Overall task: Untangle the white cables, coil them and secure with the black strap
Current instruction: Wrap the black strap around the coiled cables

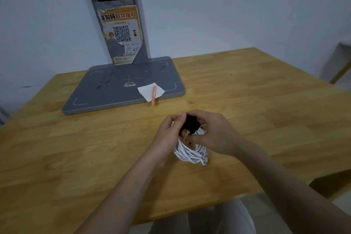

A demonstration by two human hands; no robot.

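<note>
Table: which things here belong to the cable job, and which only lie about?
Job: white cables, coiled; black strap; left hand and right hand, both holding them.

Lying about: grey stand, paper, orange pen.

Both hands cover most of the black strap [190,124] and the top of the white cables [190,151]; the table [247,89] runs past the frame's edges.
</note>
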